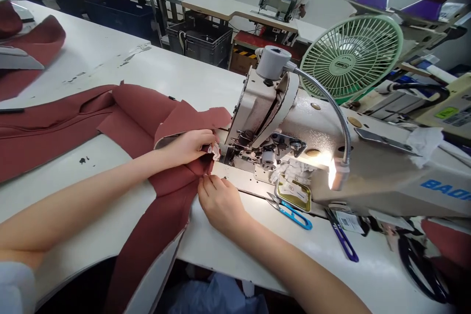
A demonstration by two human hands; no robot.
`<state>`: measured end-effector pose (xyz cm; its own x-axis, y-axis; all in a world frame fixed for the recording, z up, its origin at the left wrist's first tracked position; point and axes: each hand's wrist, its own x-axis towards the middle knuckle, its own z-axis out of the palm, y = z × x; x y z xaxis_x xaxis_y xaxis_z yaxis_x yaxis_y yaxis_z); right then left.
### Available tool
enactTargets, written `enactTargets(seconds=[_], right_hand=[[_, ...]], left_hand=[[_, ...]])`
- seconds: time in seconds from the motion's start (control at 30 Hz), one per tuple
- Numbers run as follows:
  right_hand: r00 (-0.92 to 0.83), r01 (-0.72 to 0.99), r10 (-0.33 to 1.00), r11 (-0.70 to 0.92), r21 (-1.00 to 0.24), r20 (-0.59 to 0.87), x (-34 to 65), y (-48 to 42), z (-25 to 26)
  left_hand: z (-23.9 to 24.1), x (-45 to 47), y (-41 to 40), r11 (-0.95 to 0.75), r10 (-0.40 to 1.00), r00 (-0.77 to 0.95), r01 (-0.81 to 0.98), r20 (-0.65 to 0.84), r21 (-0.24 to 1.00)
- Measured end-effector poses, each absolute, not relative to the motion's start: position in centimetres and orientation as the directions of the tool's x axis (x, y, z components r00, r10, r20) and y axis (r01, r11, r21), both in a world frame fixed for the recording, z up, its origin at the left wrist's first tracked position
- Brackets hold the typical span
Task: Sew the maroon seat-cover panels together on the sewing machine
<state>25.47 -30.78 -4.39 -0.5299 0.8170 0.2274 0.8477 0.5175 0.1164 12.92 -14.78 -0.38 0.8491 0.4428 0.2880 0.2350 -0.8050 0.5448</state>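
Note:
Reddish-brown fabric [143,113] with sewn seams spreads over the white table and hangs off its front edge. My left hand [195,147] is closed on a fold of it, just left of the sewing machine's needle area. A small white patterned piece [214,150] shows at those fingertips. Below it, my right hand [221,201] pinches the edge of the same fabric between thumb and fingers. The sewing machine [253,103] stands directly right of both hands, with its presser foot [230,155] close to the cloth. Exactly what lies inside the folds is hidden.
Blue thread snips [296,217] and a small metal tray [294,192] lie right of my right hand. Purple snips [344,240] and black-handled scissors [423,270] are farther right. A lit lamp [337,174] hangs over the machine; a green fan [349,59] stands behind it.

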Motion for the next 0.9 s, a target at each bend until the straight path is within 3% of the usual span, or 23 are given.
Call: enactTargets(seconds=[0.17, 0.33, 0.4, 0.57, 0.7, 0.8, 0.9], right_hand=[[-0.494, 0.865, 0.832, 0.500, 0.046, 0.251, 25.4, -30.7, -4.4], [-0.429, 0.851, 0.861, 0.487, -0.198, 0.272, 28.2, -33.5, -2.3], [-0.336, 0.883, 0.915, 0.389, -0.261, 0.226, 30.8, -35.8, -1.4], [0.034, 0.999, 0.938, -0.025, -0.031, 0.344, 38.0, -41.5, -1.2], [-0.005, 0.996, 0.937, -0.028, 0.088, 0.350, 40.2, -43.4, -2.1], [-0.029, 0.999, 0.941, 0.013, 0.049, 0.336, 39.9, -43.1, -2.5], [0.044, 0.992, 0.952, -0.005, -0.126, 0.303, 38.4, -41.4, -2.3]], left_hand=[[-2.7, 13.3, -15.4, -0.812, 0.381, 0.871, 0.156, 0.308, 0.563], [-4.5, 11.9, -17.2, -0.859, 0.292, 0.888, 0.080, 0.354, 0.506], [-4.5, 11.4, -17.6, -0.876, 0.265, 0.893, 0.065, 0.363, 0.478], [-4.0, 10.9, -17.7, -0.878, 0.219, 0.917, 0.035, 0.335, 0.477], [-3.7, 10.4, -17.5, -0.870, 0.185, 0.942, 0.024, 0.281, 0.492], [-3.8, 9.7, -17.7, -0.869, 0.154, 0.939, -0.020, 0.308, 0.494], [-4.0, 9.2, -18.2, -0.920, 0.113, 0.909, -0.056, 0.400, 0.387]])
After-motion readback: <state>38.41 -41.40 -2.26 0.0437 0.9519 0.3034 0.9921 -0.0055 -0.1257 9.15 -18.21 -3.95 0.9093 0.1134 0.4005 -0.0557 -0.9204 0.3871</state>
